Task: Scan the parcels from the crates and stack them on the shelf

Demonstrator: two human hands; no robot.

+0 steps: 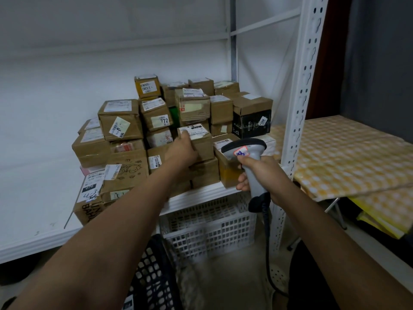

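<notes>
Cardboard parcel (196,142) | left hand (182,151) holds | right hand (257,173) grips scanner (248,157)

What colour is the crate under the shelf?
White, a lattice-sided plastic crate, seen in the head view.

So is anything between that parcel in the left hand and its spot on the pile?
Nothing visible. The left hand already holds the labelled parcel against the stacked parcels on the shelf. The scanner sits off to its right.
</notes>
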